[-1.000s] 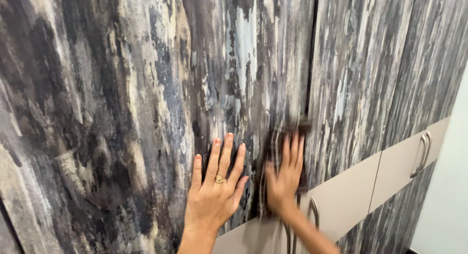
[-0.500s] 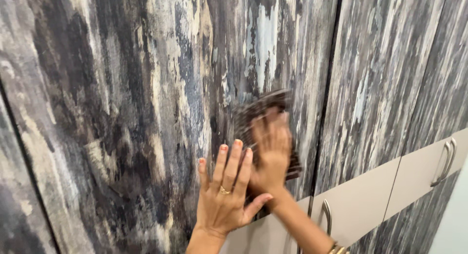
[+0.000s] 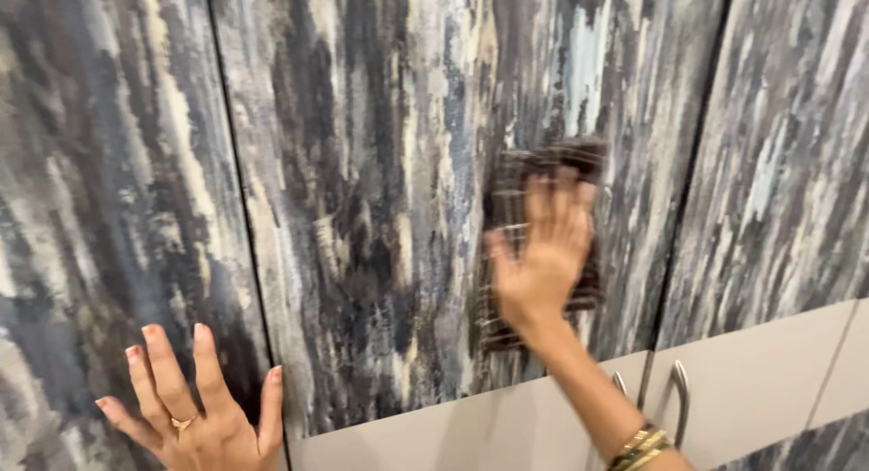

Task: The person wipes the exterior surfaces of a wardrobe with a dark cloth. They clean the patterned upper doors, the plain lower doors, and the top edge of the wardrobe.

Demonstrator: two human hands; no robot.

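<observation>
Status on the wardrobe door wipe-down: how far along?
In hand: right hand presses a dark cloth flat against the middle door; left hand rests open at its lower left edge. Done: cannot tell, no visible wipe marks. Left: not judgeable; the side doors show no contact.

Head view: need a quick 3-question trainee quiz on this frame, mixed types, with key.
1. Multiple choice: what does the right hand press against the wardrobe door?
A. a dark checked cloth
B. a yellow sponge
C. a spray bottle

2. True or false: the left hand lies flat with fingers spread on the door, holding nothing.

3. Fill in: below the streaked grey panels runs a plain beige band that carries metal ____.

Key
1. A, the dark checked cloth shows around the open palm.
2. True; a ring sits on one finger.
3. Handles, near the gold bangles on the right wrist.
</observation>
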